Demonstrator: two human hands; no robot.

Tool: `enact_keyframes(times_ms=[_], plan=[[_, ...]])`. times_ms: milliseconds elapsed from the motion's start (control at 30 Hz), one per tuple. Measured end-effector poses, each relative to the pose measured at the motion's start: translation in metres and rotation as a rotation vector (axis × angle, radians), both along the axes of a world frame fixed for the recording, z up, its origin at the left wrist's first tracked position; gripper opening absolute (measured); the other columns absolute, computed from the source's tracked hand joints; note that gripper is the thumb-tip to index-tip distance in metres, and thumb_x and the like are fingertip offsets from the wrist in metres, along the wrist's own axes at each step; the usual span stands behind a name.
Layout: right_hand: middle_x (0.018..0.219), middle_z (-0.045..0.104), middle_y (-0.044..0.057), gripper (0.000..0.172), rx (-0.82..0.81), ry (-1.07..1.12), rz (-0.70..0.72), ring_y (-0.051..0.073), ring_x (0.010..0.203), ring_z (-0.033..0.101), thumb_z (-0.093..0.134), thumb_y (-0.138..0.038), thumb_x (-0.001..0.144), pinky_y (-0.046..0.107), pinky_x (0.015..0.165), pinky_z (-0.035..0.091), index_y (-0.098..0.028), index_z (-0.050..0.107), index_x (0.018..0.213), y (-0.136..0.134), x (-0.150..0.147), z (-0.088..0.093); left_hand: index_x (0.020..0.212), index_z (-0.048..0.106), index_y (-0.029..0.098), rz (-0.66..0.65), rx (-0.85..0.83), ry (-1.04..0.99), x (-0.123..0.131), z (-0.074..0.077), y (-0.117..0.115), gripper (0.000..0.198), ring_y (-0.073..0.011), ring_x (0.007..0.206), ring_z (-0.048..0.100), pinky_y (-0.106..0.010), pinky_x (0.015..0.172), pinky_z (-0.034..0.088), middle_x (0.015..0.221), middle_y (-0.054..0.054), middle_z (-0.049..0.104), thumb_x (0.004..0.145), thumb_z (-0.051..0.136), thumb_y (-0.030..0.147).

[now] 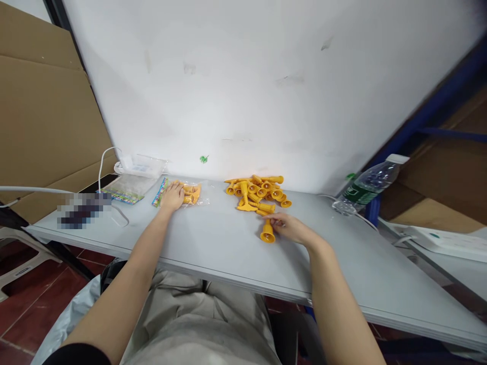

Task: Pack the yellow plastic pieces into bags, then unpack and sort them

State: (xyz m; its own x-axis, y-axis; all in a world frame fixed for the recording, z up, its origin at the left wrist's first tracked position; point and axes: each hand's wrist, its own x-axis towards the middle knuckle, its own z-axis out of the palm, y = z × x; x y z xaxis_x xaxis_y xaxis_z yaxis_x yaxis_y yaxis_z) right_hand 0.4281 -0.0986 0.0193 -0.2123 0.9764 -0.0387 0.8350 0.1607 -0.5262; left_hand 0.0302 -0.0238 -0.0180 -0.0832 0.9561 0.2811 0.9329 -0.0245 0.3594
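My left hand point(173, 196) lies flat, fingers extended, on a clear plastic bag point(201, 201) with a colourful printed header and several yellow plastic pieces inside. My right hand point(287, 226) has its thumb and fingers closed on the narrow part of a yellow hammer-like toy point(268, 234), whose flared, hollow end faces me. Its upper part is partly hidden by my fingers. Just beyond lies a pile of similar yellow toys point(262, 190), many with bell-shaped ends. One hammer-like toy point(246, 203) at the pile's front shows a curved crosspiece.
Left of the bag are flat clear bags point(131, 186), a white cable point(102, 165) and a blurred dark object point(81, 210). A water bottle point(367, 185) leans at the right. Behind the grey table point(224, 243) rises a white wall point(243, 91); a power strip point(449, 243) sits far right.
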Motion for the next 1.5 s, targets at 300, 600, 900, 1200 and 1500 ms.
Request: enact_keyframes(times_ms=[300,600,900,1200,1500], plan=[[0.098,0.065,0.009,0.020,0.262,-0.244,-0.103,0.029,0.103,0.058,0.062,-0.019,0.071,0.039,0.080,0.047,-0.024,0.074,0.086,0.008,0.004,-0.016,0.136,0.054,0.021,-0.001,0.025,-0.015,-0.001,-0.002,0.002,0.050,-0.0234,0.143,0.033,-0.044,0.119,0.025,0.152,-0.004,0.042,0.095,0.028,0.029],[0.087,0.071,0.007,0.025,0.506,-0.140,-0.185,0.023,0.079,0.064,0.051,-0.030,0.081,0.040,0.084,0.043,-0.020,0.068,0.096,0.015,0.002,-0.015,0.132,0.057,0.020,-0.002,0.081,-0.010,-0.002,-0.008,0.006,0.046,-0.0231,0.140,0.038,-0.042,0.118,0.027,0.148,-0.006,0.047,0.095,0.032,0.027],[0.100,0.072,0.012,0.029,0.610,-0.051,-0.229,0.027,0.090,0.065,0.054,-0.033,0.081,0.040,0.083,0.043,-0.018,0.069,0.099,0.026,-0.017,-0.001,0.127,0.061,0.021,-0.021,0.137,-0.047,-0.005,-0.014,0.012,0.043,-0.0240,0.138,0.040,-0.043,0.117,0.028,0.145,-0.006,0.051,0.093,0.035,0.027],[0.104,0.072,0.009,0.026,0.499,-0.116,-0.072,0.025,0.098,0.064,0.053,-0.029,0.087,0.038,0.089,0.039,-0.019,0.069,0.105,0.049,-0.086,0.047,0.130,0.059,0.020,-0.031,0.122,-0.011,-0.007,-0.014,0.012,0.046,-0.0224,0.140,0.038,-0.044,0.117,0.028,0.146,-0.006,0.050,0.093,0.033,0.026],[0.108,0.071,0.012,0.026,0.270,-0.472,0.122,0.024,0.101,0.063,0.047,-0.020,0.089,0.033,0.083,0.036,-0.017,0.069,0.103,0.062,-0.140,0.038,0.131,0.058,0.021,-0.029,0.099,-0.014,-0.004,-0.010,0.007,0.045,-0.0231,0.141,0.037,-0.043,0.119,0.025,0.147,-0.006,0.048,0.093,0.036,0.028]])
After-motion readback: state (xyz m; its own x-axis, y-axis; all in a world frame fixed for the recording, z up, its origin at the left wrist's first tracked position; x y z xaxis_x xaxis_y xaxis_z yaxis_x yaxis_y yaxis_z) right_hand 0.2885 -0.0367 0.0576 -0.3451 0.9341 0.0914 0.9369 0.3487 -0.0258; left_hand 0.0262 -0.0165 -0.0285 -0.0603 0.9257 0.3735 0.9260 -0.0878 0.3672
